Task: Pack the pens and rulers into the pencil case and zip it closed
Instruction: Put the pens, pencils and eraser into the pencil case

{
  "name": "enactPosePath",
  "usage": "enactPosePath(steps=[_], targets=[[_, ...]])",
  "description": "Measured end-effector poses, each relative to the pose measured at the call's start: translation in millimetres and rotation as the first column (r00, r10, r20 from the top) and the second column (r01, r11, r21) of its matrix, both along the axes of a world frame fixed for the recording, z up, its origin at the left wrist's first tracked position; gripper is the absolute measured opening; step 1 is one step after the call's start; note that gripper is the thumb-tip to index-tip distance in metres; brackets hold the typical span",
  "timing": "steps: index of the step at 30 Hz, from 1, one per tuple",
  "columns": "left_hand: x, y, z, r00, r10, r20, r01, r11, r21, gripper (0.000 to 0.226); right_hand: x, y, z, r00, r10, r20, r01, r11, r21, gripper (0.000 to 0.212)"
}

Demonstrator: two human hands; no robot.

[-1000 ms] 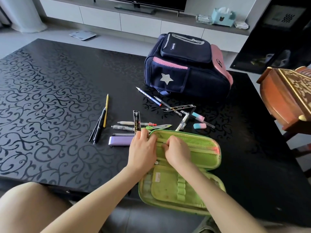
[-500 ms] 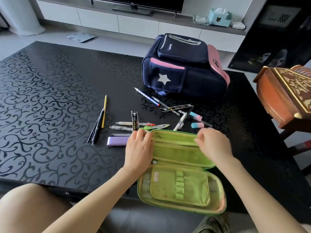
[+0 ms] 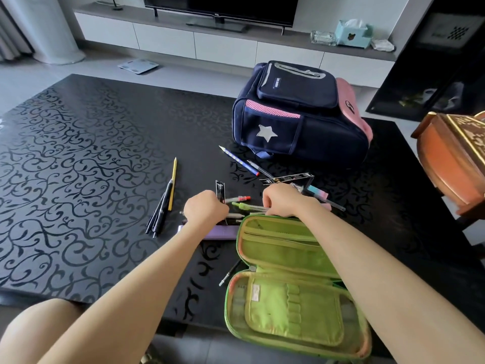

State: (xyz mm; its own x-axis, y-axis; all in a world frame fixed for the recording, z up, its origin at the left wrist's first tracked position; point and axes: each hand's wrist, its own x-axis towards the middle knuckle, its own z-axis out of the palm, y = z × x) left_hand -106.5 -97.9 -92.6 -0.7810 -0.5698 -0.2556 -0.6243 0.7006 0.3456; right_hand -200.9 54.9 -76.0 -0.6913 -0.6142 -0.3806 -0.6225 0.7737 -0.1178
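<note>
The pencil case lies unzipped and spread flat at the near edge of the black tabletop, right of middle, and we see its near half overhanging that edge. Our left hand is curled at the near end of a short black ruler, seemingly pinching it, over a few pens. Our right hand curls down onto the pens just beyond the case's far rim; we cannot tell whether it grips any. A purple box touches the case's left side. Towards the left lie a yellow pencil and black pens. A long ruler rests before the navy backpack at the far right.
</note>
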Motion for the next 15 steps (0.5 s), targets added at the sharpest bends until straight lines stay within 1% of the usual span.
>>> enactPosePath(steps=[1,2,3,4,5,6,7,8,9,10,11,12,14,15], targets=[[-0.8,-0.9,0.2,1.000,0.025,-0.012,-0.024,0.999,0.034,0.018,0.9,3.3,3.7,1.000,-0.005,-0.011,0.005,1.000,-0.004,0.007],[-0.7,-2.5,0.9,0.998,0.049,-0.038,-0.047,0.997,0.063,0.015,1.9,7.5,7.3,1.000,-0.022,-0.017,0.022,0.999,-0.024,0.010],[0.4,-4.4,2.1,0.995,0.072,-0.071,-0.065,0.994,0.092,0.015,4.1,12.8,10.8,0.999,-0.044,-0.017,0.043,0.997,-0.070,0.012],[2.7,-5.1,5.2,0.989,0.092,-0.114,-0.075,0.987,0.142,0.017,7.6,18.8,14.2,0.997,-0.076,-0.007,0.074,0.985,-0.153,0.013],[5.5,-4.8,9.3,0.979,0.112,-0.169,-0.072,0.972,0.224,0.021,13.3,23.5,18.1,0.993,-0.119,0.020,0.120,0.954,-0.274,0.014],[9.1,-2.5,14.6,0.963,0.141,-0.231,-0.054,0.936,0.349,0.025,19.8,27.2,20.6,0.981,-0.179,0.080,0.196,0.885,-0.422,0.015],[13.3,1.1,20.9,0.942,0.182,-0.282,-0.019,0.869,0.495,0.028,28.5,30.1,23.4,0.948,-0.244,0.204,0.317,0.761,-0.566,0.016],[17.8,6.7,27.5,0.926,0.220,-0.306,0.021,0.781,0.625,0.030,38.4,31.4,27.0,0.881,-0.266,0.391,0.469,0.589,-0.658,0.018],[22.0,13.4,32.8,0.921,0.233,-0.311,0.059,0.708,0.704,0.030,47.1,32.7,28.7,0.787,-0.224,0.575,0.610,0.421,-0.671,0.024],[25.1,20.2,36.0,0.926,0.207,-0.317,0.100,0.672,0.734,0.029,54.3,33.6,28.6,0.689,-0.156,0.708,0.715,0.303,-0.630,0.030],[27.3,27.7,37.9,0.934,0.157,-0.322,0.143,0.661,0.737,0.028,61.1,34.1,28.9,0.619,-0.108,0.778,0.775,0.246,-0.582,0.031],[28.2,34.8,38.6,0.938,0.098,-0.333,0.186,0.667,0.721,0.028,67.0,34.5,28.9,0.582,-0.087,0.808,0.802,0.225,-0.553,0.025],[29.8,48.0,41.1,0.925,-0.014,-0.379,0.273,0.719,0.639,0.035,76.5,37.6,29.4,0.574,-0.116,0.810,0.813,0.198,-0.547,0.006],[31.1,53.3,41.9,0.911,-0.068,-0.407,0.315,0.751,0.580,0.038,79.7,40.8,29.4,0.585,-0.148,0.797,0.809,0.178,-0.560,0.005]])
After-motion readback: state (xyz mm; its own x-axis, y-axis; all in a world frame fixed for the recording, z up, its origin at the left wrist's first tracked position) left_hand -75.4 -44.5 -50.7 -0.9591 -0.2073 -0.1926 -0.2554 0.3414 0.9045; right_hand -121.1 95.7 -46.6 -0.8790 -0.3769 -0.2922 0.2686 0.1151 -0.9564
